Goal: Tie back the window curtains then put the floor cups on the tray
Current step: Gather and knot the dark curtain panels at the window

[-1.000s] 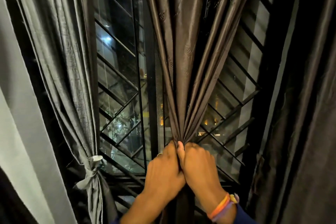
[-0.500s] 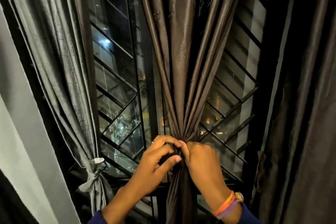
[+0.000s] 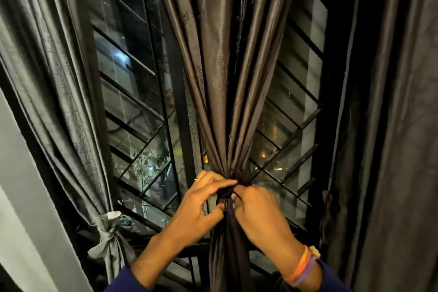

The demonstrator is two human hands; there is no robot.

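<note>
A brown satin curtain (image 3: 222,73) hangs in the middle of the window, gathered into a narrow bunch at hand height. A dark tie band (image 3: 225,193) wraps the bunch. My left hand (image 3: 199,206) pinches the band from the left with thumb and fingers. My right hand (image 3: 258,213) grips the band and the gathered cloth from the right. At the left a grey curtain (image 3: 59,102) is tied back with a knotted grey strip (image 3: 107,227). No cups or tray are in view.
Behind the curtains stand dark window glass and a black metal grille (image 3: 142,125) with slanted bars. Another dark curtain (image 3: 391,125) hangs down the right side. A pale wall (image 3: 21,197) edges the far left.
My hands went from clasping the gathered cloth together to working the dark band round it. My left hand has opened outward and now pinches the band; the view has shifted slightly.
</note>
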